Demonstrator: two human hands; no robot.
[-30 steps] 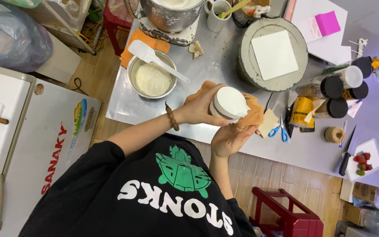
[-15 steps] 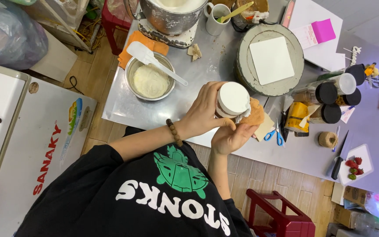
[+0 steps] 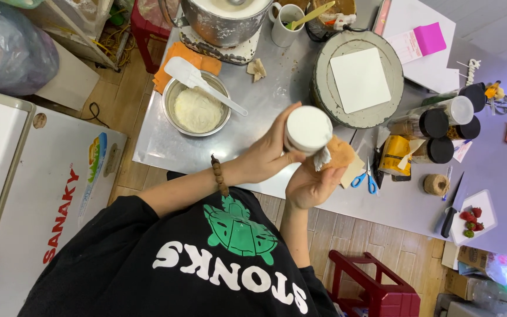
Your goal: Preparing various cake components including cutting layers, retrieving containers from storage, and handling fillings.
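**Steel worktable, white container held over its near edge**

I'm looking down on a steel worktable that fills the upper middle of the frame, with wooden floor below it and a white chest freezer at the left. In the centre of the frame my left hand wraps around the side of a round white container, fingers curled against its wall and a bead bracelet on the wrist. My right hand sits just below and right of it, palm up, closed around an orange cloth that touches the container's lower right edge. Both hands are occupied and neither is spread wide.

Up and left of the container, a metal bowl holds pale batter, with a white spatula lying across its rim. To the upper right stands a grey turntable carrying a white square board. Blue-handled scissors lie just right of my right hand, near black-lidded jars. A red stool shows at the bottom.
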